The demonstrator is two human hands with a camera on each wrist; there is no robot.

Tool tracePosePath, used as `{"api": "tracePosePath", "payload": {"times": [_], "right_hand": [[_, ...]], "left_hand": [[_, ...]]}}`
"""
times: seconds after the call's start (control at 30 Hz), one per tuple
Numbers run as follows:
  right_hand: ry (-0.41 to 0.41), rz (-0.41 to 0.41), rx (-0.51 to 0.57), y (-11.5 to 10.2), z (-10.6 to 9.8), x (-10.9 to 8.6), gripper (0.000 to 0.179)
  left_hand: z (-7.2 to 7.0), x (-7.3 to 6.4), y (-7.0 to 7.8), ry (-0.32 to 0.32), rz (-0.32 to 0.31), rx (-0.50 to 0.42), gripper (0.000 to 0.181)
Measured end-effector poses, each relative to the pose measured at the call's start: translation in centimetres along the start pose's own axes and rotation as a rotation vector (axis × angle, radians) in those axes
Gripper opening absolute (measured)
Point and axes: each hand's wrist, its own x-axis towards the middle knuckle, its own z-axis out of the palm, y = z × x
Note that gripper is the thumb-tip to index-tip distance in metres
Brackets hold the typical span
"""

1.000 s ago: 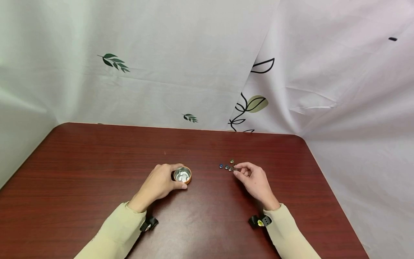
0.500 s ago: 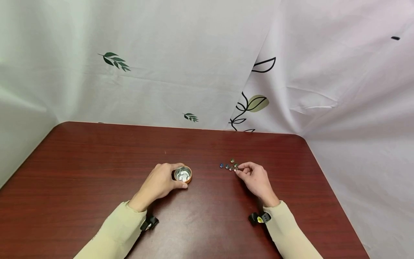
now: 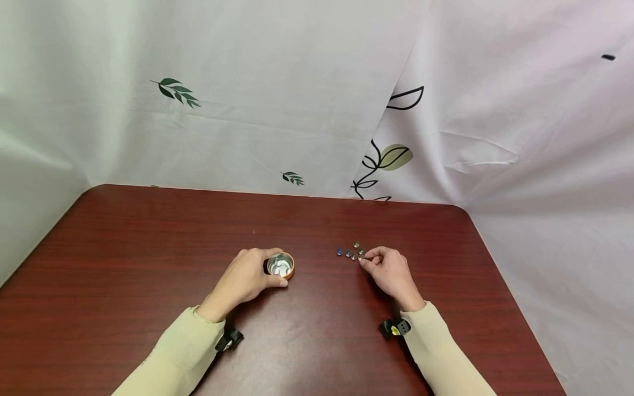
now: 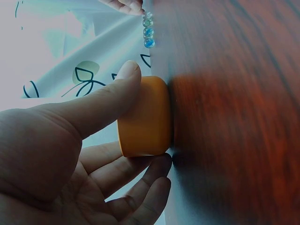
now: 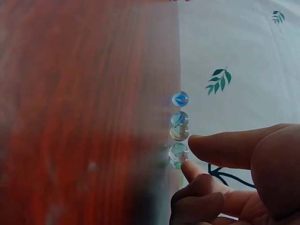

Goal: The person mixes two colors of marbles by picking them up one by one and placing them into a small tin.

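Observation:
My left hand (image 3: 247, 278) grips a small round orange-sided container (image 3: 280, 266) with a shiny silver inside, thumb on the near side and fingers on the far side. In the left wrist view its smooth orange wall (image 4: 145, 117) stands low at the table surface. To the right, my right hand (image 3: 391, 275) has thumb and index fingertips at the nearest clear marble (image 5: 178, 152) and pinches it at the edge of a small cluster. Several other glass marbles lie there, among them a blue one (image 3: 339, 252) at the left and a greenish one (image 3: 356, 245) at the back.
Everything rests on a dark red wooden table (image 3: 317, 324) with rounded far corners. White cloth (image 3: 257, 99) printed with leaves hangs behind it and along both sides. A black wrist camera (image 3: 229, 339) sits below the left sleeve, another (image 3: 395, 328) below the right.
My right hand has shifted slightly to the right, and its thumb and index fingertips are closer together; more of the marbles near it show. My left hand and the container stay in place.

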Motion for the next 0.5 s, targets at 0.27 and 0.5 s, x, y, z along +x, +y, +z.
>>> {"api": "tracePosePath", "payload": {"times": [0.27,0.5], "right_hand": [[-0.007,0.005,-0.018,-0.06,-0.02,0.11,0.015],[-0.011,0.01,-0.038,-0.13,-0.03,0.33,0.015]], "left_hand": [[0.03,0.06,-0.02,0.0,0.003,0.0,0.053],[0.01,-0.02,-0.02,0.003,0.001,0.002,0.055]]}}
